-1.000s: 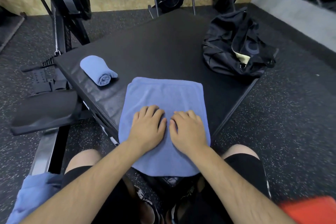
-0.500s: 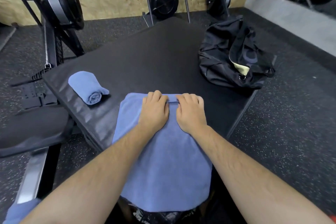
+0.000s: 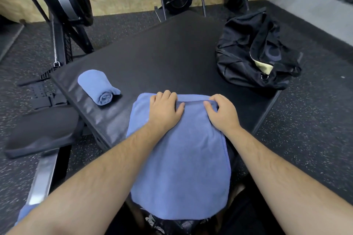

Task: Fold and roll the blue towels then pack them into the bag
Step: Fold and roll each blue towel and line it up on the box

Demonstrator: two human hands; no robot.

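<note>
A folded blue towel (image 3: 181, 168) lies flat on the near corner of the black padded platform (image 3: 162, 59) and hangs over its edge toward me. My left hand (image 3: 165, 109) and my right hand (image 3: 219, 111) sit side by side at the towel's far edge, fingers curled over it, each gripping the start of a roll. A rolled blue towel (image 3: 98, 87) rests on the platform to the left. The black duffel bag (image 3: 254, 51) stands open at the platform's right corner, showing a pale lining.
Rowing machines stand along the wooden wall behind, one with its rail and seat (image 3: 40, 129) close on the left. Another piece of blue cloth (image 3: 25, 213) shows at the bottom left. Speckled rubber floor surrounds the platform.
Both hands slid from the towel's middle up to its far edge, then spread apart and curled over it. The far edge has lifted into a first fold.
</note>
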